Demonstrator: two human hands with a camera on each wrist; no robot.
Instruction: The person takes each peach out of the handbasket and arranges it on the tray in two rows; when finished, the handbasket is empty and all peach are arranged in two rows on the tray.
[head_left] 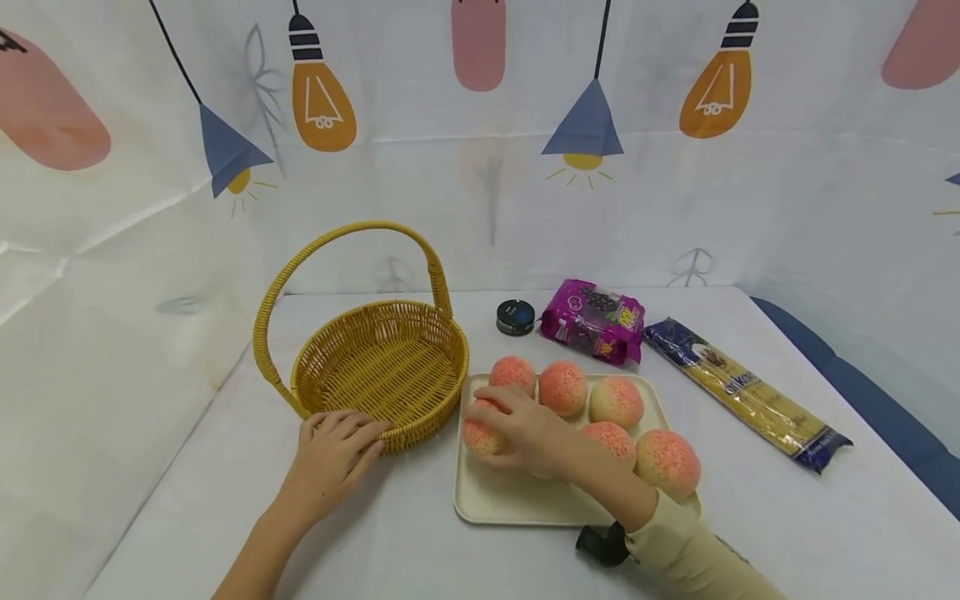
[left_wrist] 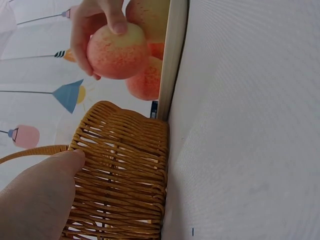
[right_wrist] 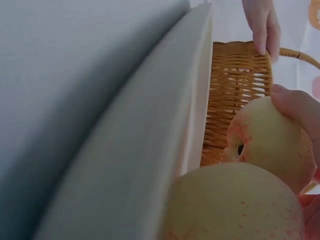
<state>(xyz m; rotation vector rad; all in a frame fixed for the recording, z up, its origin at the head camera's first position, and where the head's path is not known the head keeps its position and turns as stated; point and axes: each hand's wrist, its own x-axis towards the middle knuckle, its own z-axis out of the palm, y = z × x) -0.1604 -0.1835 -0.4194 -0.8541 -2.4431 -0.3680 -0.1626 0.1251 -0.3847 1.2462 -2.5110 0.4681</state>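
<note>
Here, you work at a white table (head_left: pixel 420 550) closed in on three sides by a white cloth backdrop (head_left: pixel 480 208) printed with orange light bulbs, blue cone lamps and pink oval shapes. Your right hand (head_left: pixel 517 429) curls its fingers round a peach (head_left: pixel 478 435) at the near left corner of a cream tray (head_left: pixel 517 500); from the left wrist view the fruit looks raised a little off the tray, thumb on one side and fingers on the other. Five more peaches (head_left: pixel 563 387) sit in a cluster on the same tray. Your left hand (head_left: pixel 333 446) rests with nearly straight fingers against the near rim of a yellow wicker basket (head_left: pixel 390 367), holding nothing; the basket stands just left of the tray, its handle (head_left: pixel 337 250) arched upright.

Behind the tray lie a small round black tin (head_left: pixel 515 317), a purple snack packet (head_left: pixel 592 321) and, to its right, a long blue and yellow pasta packet (head_left: pixel 750 396) set at a slant. The purple packet carries bright lettering too blurred to read; the pasta packet shows white script along its length that cannot be made out either. A black strap (head_left: pixel 603 543) shows at your right wrist, beside a beige sleeve (head_left: pixel 697 558)
</note>
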